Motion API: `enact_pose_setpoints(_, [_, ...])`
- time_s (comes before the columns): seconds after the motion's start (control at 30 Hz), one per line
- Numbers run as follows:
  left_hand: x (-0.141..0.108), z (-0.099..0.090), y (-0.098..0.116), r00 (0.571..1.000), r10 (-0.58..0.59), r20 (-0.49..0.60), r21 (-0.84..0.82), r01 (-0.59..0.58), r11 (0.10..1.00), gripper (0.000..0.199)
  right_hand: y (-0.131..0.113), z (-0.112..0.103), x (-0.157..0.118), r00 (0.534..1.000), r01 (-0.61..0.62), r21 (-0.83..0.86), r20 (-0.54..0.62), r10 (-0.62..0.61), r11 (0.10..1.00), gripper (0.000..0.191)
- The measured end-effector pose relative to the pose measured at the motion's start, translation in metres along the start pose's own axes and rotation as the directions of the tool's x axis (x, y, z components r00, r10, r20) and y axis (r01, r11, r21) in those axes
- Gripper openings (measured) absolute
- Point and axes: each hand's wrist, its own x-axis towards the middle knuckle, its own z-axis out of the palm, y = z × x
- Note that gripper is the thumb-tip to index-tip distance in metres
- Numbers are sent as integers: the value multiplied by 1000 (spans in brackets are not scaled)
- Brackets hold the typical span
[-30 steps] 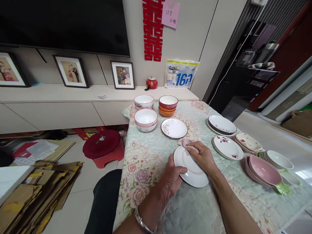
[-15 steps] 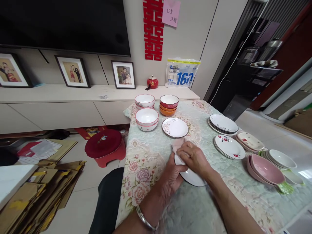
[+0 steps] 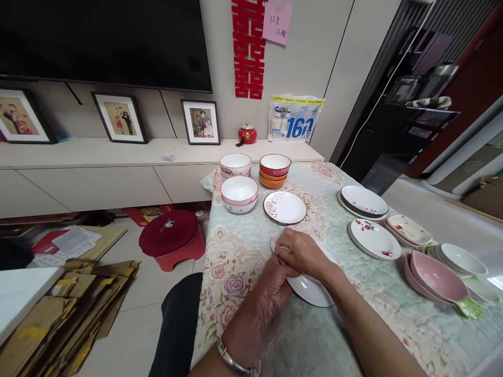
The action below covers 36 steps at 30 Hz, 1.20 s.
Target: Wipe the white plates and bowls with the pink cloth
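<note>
A white plate (image 3: 312, 290) with a dark rim is held over the table in front of me, partly covered by my hands. My left hand (image 3: 275, 283) grips its left edge, with the thumb over the top. Closed around a pale pinkish cloth or tissue (image 3: 274, 242), my right hand (image 3: 301, 254) presses it against the plate's upper left edge. Just beyond my hands lies another white plate (image 3: 288, 208) with a dark rim and a floral pattern.
Stacked bowls (image 3: 239, 191) with red rims and orange-and-red bowls (image 3: 274, 175) stand at the back. On the right are stacked plates (image 3: 373, 238), pink bowls (image 3: 436, 277) and white bowls (image 3: 463, 257). A red stool (image 3: 168, 235) and flattened cardboard (image 3: 86, 298) are at left.
My right hand with the cloth has shifted slightly left along the plate's edge. My left hand still grips the plate. The whole view has moved slightly.
</note>
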Motion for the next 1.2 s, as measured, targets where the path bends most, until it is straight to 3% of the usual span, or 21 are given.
enact_pose_setpoints(0.13, [0,-1,-2,999,-15,-41,26,16,1000,56,26,1,-4,989,-111,33,-90,113,993,19])
enact_pose_setpoints(0.23, [0,-1,-2,997,-19,-70,33,21,999,60,50,-1,-10,947,-267,26,-176,267,963,19])
enact_pose_setpoints(0.3, [0,-1,-2,996,-23,-90,29,25,999,61,53,-2,-13,929,-313,-8,-208,305,950,21])
enact_pose_setpoints(0.37, [0,-1,-3,995,-26,-101,40,30,999,59,44,-1,-16,943,-274,-28,-206,262,961,23])
enact_pose_setpoints(0.5, [0,1,-3,999,-2,-45,70,5,998,49,10,0,-19,995,-40,29,-86,42,999,23])
enact_pose_setpoints(0.6, [0,2,-4,1000,15,-8,78,-14,997,47,2,-2,-21,998,54,82,-36,-51,995,25])
enact_pose_setpoints(0.77, [0,-1,-4,999,-16,-47,74,19,997,56,39,-5,-24,978,-138,207,-127,166,968,17])
enact_pose_setpoints(0.87, [1,-2,-3,999,-7,-49,56,10,998,57,60,-7,-27,954,-228,333,-111,278,915,19])
enact_pose_setpoints(1.03, [0,1,-2,994,60,-93,-28,-63,998,56,69,-13,-31,895,-409,189,-106,433,893,22])
enact_pose_setpoints(1.2, [-2,1,-5,978,129,-166,-69,-143,987,73,70,-12,-34,831,-533,107,-119,543,839,20])
